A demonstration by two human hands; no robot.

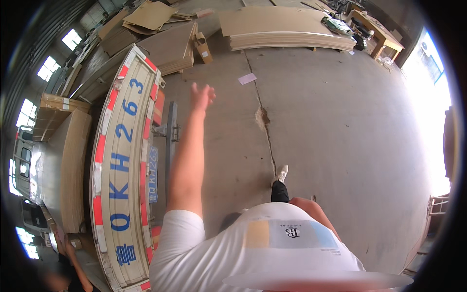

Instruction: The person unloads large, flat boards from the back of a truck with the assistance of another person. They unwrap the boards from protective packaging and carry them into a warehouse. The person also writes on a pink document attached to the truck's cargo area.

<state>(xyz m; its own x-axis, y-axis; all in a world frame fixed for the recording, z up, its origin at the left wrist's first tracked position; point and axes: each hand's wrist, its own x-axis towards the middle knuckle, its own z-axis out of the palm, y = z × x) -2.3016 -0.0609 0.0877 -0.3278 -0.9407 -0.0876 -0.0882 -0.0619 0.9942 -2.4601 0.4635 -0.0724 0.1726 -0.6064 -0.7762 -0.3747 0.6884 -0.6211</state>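
Note:
My left arm reaches forward, and my left hand is raised in the air with its fingers apart and nothing in it. It is to the right of the tailgate of a truck, which is cream with red and white stripes along its edges. I see a gap between the hand and the tailgate. Of my right arm, a bent forearm shows beside my white shirt. The right hand itself is hidden behind my body. One foot in a pale shoe is ahead of me on the floor.
Board stacks lie on the floor ahead; another stack is beyond the tailgate. A metal bar juts out below it. Large wrapped boards fill the truck bed. A person is at the lower left. The concrete floor is cracked.

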